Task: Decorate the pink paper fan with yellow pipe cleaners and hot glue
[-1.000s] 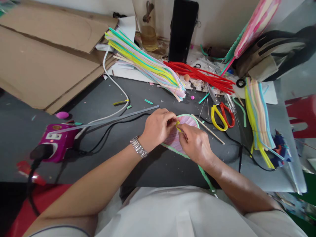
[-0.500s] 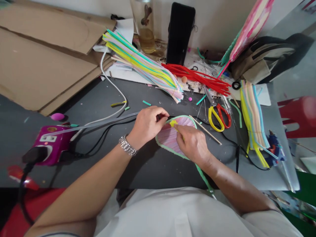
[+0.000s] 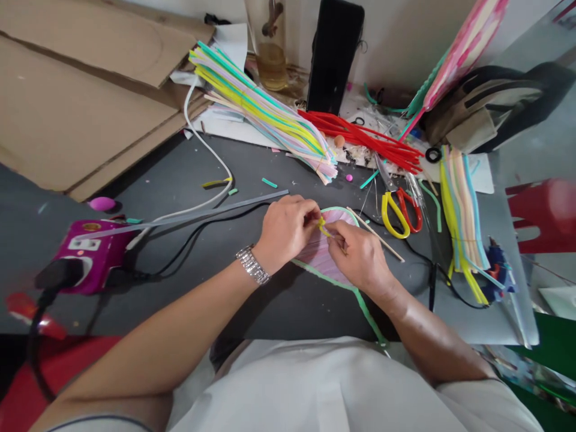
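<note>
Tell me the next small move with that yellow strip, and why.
Probably draw the short yellow plastic strip snug against the green rim of the pink striped fan: the left hand and right hand both pinch it right at the fan's upper edge, so it seems ready for tightening.

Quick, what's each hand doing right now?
Left hand: closed, pinching a small yellow plastic strip.
Right hand: closed beside that strip, over a pink fan with green rim; what it grips is unclear.
</note>
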Demonstrator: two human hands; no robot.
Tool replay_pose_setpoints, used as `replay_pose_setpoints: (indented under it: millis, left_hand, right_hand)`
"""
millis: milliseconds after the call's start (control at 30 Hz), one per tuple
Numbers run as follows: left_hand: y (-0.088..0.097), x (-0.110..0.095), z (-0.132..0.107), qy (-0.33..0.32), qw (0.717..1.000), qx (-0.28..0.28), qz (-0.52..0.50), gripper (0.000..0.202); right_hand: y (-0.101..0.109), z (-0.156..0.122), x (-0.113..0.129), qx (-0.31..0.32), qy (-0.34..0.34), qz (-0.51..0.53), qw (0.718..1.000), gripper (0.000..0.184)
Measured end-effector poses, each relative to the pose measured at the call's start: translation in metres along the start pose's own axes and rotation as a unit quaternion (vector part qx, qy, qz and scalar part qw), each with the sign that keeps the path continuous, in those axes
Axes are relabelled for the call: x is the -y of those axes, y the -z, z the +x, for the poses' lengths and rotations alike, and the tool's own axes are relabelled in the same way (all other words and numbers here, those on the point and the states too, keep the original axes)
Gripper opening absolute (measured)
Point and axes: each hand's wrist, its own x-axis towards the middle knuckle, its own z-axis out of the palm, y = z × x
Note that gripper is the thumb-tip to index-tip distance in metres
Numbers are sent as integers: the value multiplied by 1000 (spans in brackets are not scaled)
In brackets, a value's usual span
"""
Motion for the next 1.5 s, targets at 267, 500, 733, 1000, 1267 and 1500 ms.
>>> replay_pose_setpoints:
  millis: [267,500,733,1000,1267,1500]
  left_hand:
    - [0,-1,0,3,1000,3,12,7]
    - [8,9,3,-17,1000,-1,-19,5]
    - [17,12,4,-32,998,-45,-26,7]
    - [2,5,2,-41,999,8,34,10]
    - [3,0,5,17,999,24,39,12]
    - [-1,-1,3,-10,997,-17,74,16]
  right_hand:
    - [-7,-3,2,3,26,-58,998,43]
    - [-9,0,3,27,18,-63,997,48]
    - [-5,0,2,47,29,-74,996,50]
    - [4,5,4,90,24,-94,991,46]
    - [21,-7,2,53,1,-31,998,32]
    - [1,-25,12,25,10,-100,995,33]
